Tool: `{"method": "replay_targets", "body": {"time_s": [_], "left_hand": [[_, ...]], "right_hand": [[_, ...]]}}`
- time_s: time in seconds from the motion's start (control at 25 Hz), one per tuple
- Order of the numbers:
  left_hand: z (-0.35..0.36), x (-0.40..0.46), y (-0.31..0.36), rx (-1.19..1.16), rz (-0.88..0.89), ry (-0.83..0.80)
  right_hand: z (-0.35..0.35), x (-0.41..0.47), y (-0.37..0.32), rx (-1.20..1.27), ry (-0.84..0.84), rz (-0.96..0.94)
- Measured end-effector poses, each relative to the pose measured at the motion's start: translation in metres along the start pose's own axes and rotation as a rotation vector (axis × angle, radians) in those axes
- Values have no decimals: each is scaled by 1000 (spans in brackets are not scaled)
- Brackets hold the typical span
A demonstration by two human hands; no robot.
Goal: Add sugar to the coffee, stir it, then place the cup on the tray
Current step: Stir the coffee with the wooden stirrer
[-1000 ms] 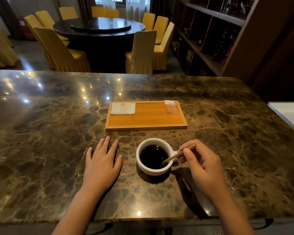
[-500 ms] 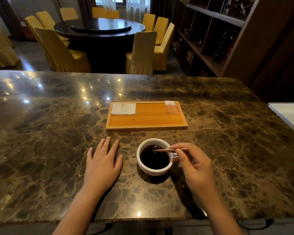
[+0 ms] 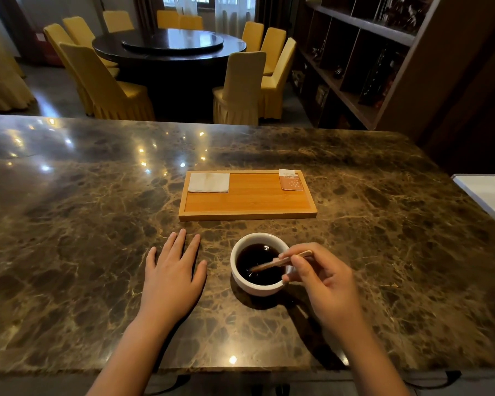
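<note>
Stirring is under way: the right hand pinches a wooden stirrer dipped in the cup; the left hand lies flat and empty. The sugar is probably in; the tray by the counter's middle awaits the cup.

The left hand is lying flat, palm down, fingers stretched forward and slightly spread; the right hand is pinching a thin stick between thumb and fingertips, remaining fingers curled.

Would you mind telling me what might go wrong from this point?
The cup is unsteadied: the left hand lies flat on the counter, so the stirrer in the right hand might nudge it and slop coffee. The napkin and packet crowd the tray corners.
</note>
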State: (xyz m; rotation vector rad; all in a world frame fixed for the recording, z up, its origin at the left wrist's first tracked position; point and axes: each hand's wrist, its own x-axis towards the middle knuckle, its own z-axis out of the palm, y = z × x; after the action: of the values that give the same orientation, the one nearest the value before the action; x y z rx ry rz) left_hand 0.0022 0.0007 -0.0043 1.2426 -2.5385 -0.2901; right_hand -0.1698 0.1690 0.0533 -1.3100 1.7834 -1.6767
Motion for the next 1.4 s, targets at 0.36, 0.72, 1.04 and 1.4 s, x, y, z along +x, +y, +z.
{"method": "replay_targets", "body": {"time_s": [0.36,0.72,1.04,1.4], "left_hand": [[-1,0,2,-3,-3,-3],[-2,-1,1,-11,-6,-1],[-3,0,1,-4,-6,-9],[-1,-1,1,13,-20,6]], "right_hand": [[-7,-7,-4,-207,102,-83],[-13,-1,-10,17,110,77],[-33,29,-19,-126,257,53],[-37,74,-35,161,224,205]]}}
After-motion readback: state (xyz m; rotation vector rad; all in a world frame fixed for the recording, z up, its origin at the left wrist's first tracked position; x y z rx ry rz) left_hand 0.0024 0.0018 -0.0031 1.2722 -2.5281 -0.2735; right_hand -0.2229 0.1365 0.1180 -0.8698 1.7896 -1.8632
